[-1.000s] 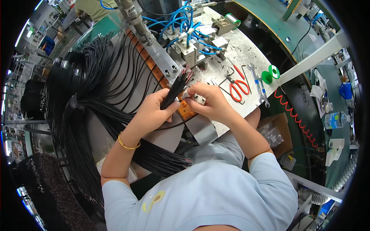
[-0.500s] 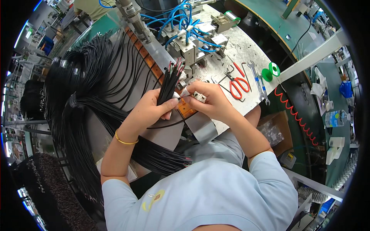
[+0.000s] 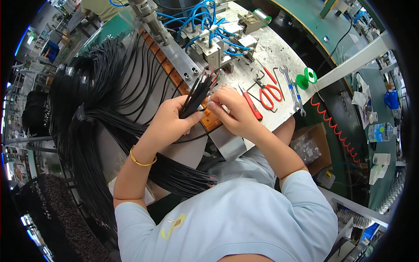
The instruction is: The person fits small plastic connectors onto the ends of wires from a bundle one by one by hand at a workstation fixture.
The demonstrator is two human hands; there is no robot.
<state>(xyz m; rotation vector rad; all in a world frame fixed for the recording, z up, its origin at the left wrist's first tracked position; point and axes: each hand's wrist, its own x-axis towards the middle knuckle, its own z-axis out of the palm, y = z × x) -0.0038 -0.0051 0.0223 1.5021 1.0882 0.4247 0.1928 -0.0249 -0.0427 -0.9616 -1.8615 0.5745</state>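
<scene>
- A bundle (image 3: 197, 97) of black wires is gripped in the left hand (image 3: 171, 121), the thumb being laid across it.
- The bundle is tilted, with its red and bare-looking tips pointed up toward the machine (image 3: 211, 56); its lower end is hidden by the hand.
- The right hand (image 3: 232, 110) is held just beside the bundle, thumb and forefinger brought together; whether anything is pinched there cannot be told.
- The two hands are held close to each other, near the orange strip (image 3: 212, 122).
- A gold bracelet (image 3: 142, 162) is worn on the left wrist.
- Blue hoses (image 3: 203, 19) are fitted to the machine.
- Red-handled pliers (image 3: 271, 98), a red tool (image 3: 254, 108) and wrenches (image 3: 291, 87) are laid on the white table (image 3: 279, 49), to the right of the hands.
- A green spool (image 3: 309, 76) is seen near the wrenches.
- Many more black wires (image 3: 98, 120) are massed at the left, some being stretched across the lap side.
- A carton (image 3: 321, 142) is placed below the table's right edge.
</scene>
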